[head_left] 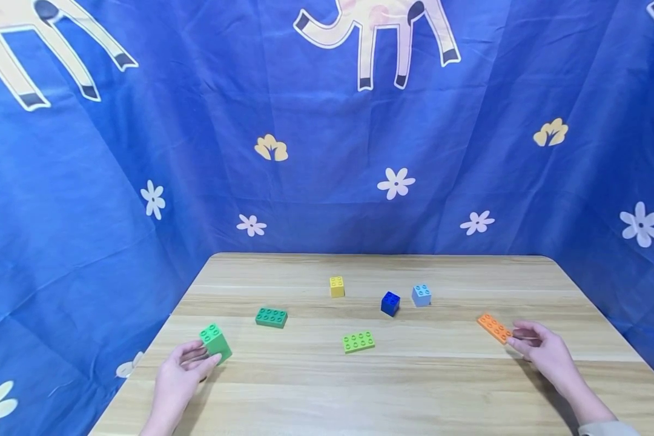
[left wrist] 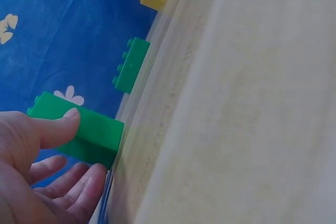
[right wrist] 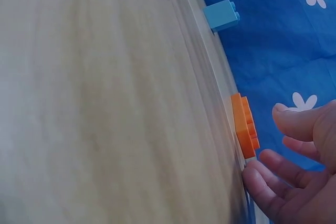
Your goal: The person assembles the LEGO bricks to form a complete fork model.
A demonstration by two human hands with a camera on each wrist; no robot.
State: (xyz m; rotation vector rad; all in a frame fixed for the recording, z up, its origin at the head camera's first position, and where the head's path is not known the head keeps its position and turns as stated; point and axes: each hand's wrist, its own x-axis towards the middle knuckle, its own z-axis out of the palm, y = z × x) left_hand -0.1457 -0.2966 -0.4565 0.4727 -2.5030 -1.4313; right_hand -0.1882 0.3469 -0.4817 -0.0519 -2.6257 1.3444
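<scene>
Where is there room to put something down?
Bare: the near side of the table, between left hand and right hand, in front of the lime block. Another: behind the orange block, right of the light blue block. Crowded: the dark blue block sits close to that one, and the left hand holds the tall green block near the flat green block.

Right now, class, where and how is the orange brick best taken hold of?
Probably pinch the orange brick across its long sides, mid-length, bringing the right hand from above and the right: it lies flat, studs up, narrower across than lengthwise, with its near end beside that hand.
</scene>
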